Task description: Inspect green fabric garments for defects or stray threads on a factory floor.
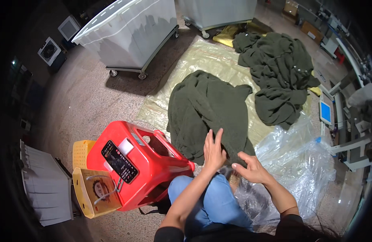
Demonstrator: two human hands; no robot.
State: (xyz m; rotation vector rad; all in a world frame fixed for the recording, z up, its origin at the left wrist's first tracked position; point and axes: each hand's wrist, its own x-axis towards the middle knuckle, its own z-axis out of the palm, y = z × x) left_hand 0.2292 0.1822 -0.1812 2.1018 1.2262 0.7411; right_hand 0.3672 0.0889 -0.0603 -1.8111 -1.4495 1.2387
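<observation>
A dark green fleece-like garment (206,105) lies in a loose heap in front of my knees, on a yellowish plastic sheet. My left hand (214,153) rests on its near part, with the fingers stretched out and apart. At the garment's near right corner is my right hand (253,168), its thumb and forefinger spread with a gap between them. Its other fingers are partly hidden. More dark green garments (278,68) are piled at the far right of the sheet (198,56).
On my left stands a red plastic stool (141,169) bearing a phone (119,161). A yellow paper bag (89,193) hangs or stands beside it. Clear plastic film (290,161) lies crumpled at right. Two wheeled grey bins (133,36) (218,14) stand beyond.
</observation>
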